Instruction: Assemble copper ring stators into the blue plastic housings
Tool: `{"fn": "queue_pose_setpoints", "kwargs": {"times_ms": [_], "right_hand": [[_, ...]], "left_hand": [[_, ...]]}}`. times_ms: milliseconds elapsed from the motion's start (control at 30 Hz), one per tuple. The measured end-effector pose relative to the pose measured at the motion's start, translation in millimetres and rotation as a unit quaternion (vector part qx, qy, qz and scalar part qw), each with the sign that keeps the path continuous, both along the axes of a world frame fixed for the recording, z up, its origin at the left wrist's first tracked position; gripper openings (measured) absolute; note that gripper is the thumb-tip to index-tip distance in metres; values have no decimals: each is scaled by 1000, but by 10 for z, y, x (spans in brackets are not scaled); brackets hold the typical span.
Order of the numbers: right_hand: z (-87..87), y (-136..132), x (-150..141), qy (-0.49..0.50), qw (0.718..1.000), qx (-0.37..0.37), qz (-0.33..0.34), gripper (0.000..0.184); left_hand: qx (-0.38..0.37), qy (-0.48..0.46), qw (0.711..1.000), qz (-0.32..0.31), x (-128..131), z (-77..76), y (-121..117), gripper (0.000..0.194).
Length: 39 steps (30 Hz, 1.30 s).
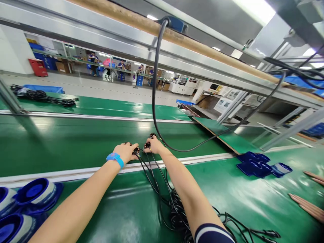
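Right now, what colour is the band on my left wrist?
Bright blue; the wristband shows clearly in the head view, just behind the left hand.

On the green bench [76, 141], blue tape rolls [35, 194] lie at its near left corner, blue trays [255, 164] at its right side, and wooden sticks [307, 206] beyond the trays.

My left hand [124, 151] with blue wristband [115, 158] and my right hand [154, 145] gripping black plug ends [146, 145] on green conveyor belt [63, 141], tangled black cables [177, 212] trailing between my forearms, blue tape rolls [32, 192] at left, blue trays [255, 163] at right, thick black hose [155, 84] hanging overhead.
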State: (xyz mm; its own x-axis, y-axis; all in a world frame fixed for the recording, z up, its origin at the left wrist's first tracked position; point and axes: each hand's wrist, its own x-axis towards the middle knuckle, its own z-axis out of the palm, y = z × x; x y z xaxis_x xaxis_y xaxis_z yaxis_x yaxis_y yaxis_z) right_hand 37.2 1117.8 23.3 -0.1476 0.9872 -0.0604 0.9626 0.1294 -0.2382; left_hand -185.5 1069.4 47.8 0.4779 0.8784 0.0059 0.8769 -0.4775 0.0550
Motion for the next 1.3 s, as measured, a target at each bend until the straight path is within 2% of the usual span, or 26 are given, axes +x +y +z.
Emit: {"fn": "queue_pose_setpoints", "kwargs": {"times_ms": [67,133,233,300,400,533,633,700,767,800,833,900,967,1033,1067,1167,1233,1300], "right_hand": [[61,-115,-138,24,999,9,28,54],[121,-242,-352,48,997,11,67,55],[179,-479,-788,78,986,2,144,64],[183,-686,-1120,95,975,-6,199,67],[152,-1024,-1594,103,954,-24,279,70],[196,-1311,-1974,83,910,-91,397,65],[421,-1421,-1895,83,865,-135,476,77],[627,-1571,-1623,110,860,-128,481,81],[794,-1855,-1189,143,886,-95,431,85],[838,-2047,-926,144,910,-83,381,96],[846,-2265,-646,126,935,-81,323,115],[751,-2728,-75,54,966,-105,232,138],[537,-3130,451,-32,985,-124,119,150],[282,-3382,872,-106,985,-138,2,151],[166,-3442,1031,-113,983,-145,-28,149],[-46,-3433,1283,-68,988,-135,-16,127],[-56,-3374,1300,-54,992,-113,6,104],[24,-3360,1276,-69,992,-108,3,90]], "left_hand": [[8,-6,999,49,-137,72,-386,59],[11,-5,995,97,-310,78,-856,59],[-16,16,987,161,-551,-34,-1569,56],[-28,30,979,200,-669,-141,-1956,51],[-14,24,974,226,-815,-244,-2356,54],[12,-53,972,227,-1082,-243,-2614,85],[51,-176,960,213,-1317,-227,-2540,74],[64,-268,940,200,-1427,-235,-2333,64],[52,-332,923,189,-1475,-263,-2037,58],[38,-351,918,182,-1479,-284,-1876,57],[21,-362,916,172,-1473,-311,-1720,57],[-6,-363,919,153,-1447,-378,-1452,54],[-23,-359,923,136,-1427,-459,-1269,50],[-30,-351,928,125,-1430,-540,-1172,46],[-32,-345,930,125,-1442,-576,-1147,47],[-43,-323,936,132,-1499,-638,-1122,52],[-55,-305,942,129,-1526,-633,-1125,49],[-63,-289,948,118,-1524,-596,-1147,41]]}}
